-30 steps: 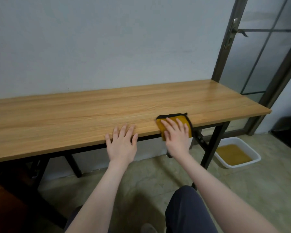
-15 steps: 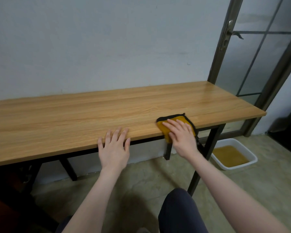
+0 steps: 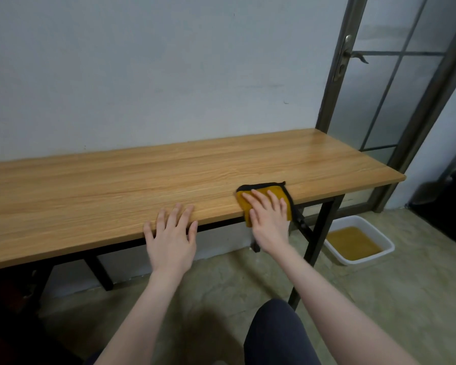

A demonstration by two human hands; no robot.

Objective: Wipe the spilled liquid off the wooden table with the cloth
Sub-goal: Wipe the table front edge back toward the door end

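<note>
The table [image 3: 116, 185] runs long against the wall [image 3: 142, 75], its near edge facing the person, and no wet patch can be made out on the wood from here. To the right stands a glass door [image 3: 395, 83], and on the floor [image 3: 379, 299] below the table's right end sits a white tub [image 3: 363, 225] of brownish liquid — probably kept there for wringing or catching runoff. The left hand [image 3: 171, 235] lies flat at the near edge, fingers straight and spread, holding nothing; it looks placed there to steady the body while the other arm works. The right hand [image 3: 269, 219] presses flat on the cloth [image 3: 274, 192], fingers straight and a little apart, so the palm's weight goes into the fabric rather than a grip. The cloth is yellow with a dark border and lies at the near edge towards the right end, part of it hanging over the edge — a position that suggests liquid is being swept off the edge.
</note>
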